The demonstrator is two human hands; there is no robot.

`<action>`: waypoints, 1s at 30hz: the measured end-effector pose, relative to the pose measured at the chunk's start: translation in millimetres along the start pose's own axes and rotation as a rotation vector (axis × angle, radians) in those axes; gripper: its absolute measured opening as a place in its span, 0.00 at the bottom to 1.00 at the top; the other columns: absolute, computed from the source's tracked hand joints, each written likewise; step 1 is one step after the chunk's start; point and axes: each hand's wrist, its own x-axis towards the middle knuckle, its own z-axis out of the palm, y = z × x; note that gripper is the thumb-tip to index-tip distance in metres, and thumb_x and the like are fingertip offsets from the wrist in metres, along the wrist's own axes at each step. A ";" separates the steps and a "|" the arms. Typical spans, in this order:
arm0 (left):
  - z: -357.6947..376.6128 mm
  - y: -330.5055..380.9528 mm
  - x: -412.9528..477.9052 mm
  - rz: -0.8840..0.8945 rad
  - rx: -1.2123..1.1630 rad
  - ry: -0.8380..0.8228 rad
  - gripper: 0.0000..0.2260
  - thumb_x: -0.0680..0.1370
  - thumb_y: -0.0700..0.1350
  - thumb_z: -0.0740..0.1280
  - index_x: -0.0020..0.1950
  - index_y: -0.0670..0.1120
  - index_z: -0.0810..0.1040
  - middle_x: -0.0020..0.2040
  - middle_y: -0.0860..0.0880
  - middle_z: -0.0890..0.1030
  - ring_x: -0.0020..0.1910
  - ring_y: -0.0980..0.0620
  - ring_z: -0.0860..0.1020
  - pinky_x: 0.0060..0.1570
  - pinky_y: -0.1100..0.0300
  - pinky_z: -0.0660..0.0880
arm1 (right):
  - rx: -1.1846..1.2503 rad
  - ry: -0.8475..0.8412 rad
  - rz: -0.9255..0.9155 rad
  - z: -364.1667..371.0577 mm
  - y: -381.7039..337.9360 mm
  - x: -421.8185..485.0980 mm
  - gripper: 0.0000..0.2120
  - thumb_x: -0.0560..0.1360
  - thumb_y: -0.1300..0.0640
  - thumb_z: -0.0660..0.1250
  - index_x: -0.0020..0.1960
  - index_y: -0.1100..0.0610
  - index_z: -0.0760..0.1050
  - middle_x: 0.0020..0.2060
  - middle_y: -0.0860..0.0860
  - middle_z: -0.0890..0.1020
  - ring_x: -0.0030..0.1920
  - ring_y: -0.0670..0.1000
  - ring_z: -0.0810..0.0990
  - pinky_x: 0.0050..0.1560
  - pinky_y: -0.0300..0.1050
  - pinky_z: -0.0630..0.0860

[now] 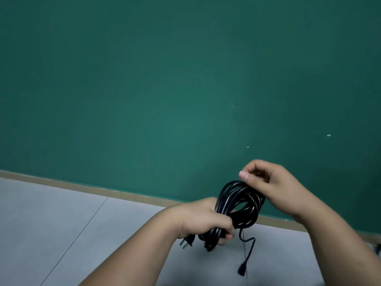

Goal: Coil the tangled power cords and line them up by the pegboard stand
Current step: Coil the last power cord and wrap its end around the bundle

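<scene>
Well, the left hand (204, 220) keeps a tight grip on the bottom of the black power cord (237, 200), apparently to keep its loops bunched. The right hand (272, 187) curls over the top loop, probably guiding a turn. The coil is held up before the green wall (144, 79). Its plug (186, 243) pokes out below and the connector (241, 271) dangles. No pegboard stand shows, and I see no readable writing.
</scene>
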 end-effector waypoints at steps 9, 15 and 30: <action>-11.1 4.3 -12.8 0.107 -0.389 -0.106 0.08 0.79 0.36 0.60 0.55 0.43 0.73 0.42 0.44 0.73 0.37 0.48 0.69 0.32 0.59 0.70 | 0.355 -0.011 0.032 3.6 -9.7 -0.5 0.13 0.79 0.50 0.70 0.50 0.60 0.77 0.36 0.56 0.72 0.35 0.53 0.70 0.36 0.47 0.75; -6.6 -4.5 -8.6 -0.045 -0.135 -0.023 0.04 0.77 0.36 0.64 0.48 0.43 0.73 0.39 0.44 0.76 0.33 0.49 0.73 0.32 0.60 0.73 | -0.018 0.320 -0.185 5.8 -17.8 -0.5 0.05 0.71 0.53 0.80 0.40 0.51 0.85 0.36 0.48 0.84 0.36 0.49 0.78 0.40 0.38 0.75; -9.0 3.1 -5.0 0.195 -0.406 -0.014 0.09 0.76 0.36 0.61 0.55 0.41 0.74 0.41 0.42 0.74 0.35 0.47 0.70 0.31 0.58 0.70 | 0.411 0.156 0.268 11.8 -8.1 3.0 0.11 0.80 0.51 0.72 0.46 0.58 0.83 0.33 0.54 0.76 0.32 0.49 0.72 0.35 0.40 0.75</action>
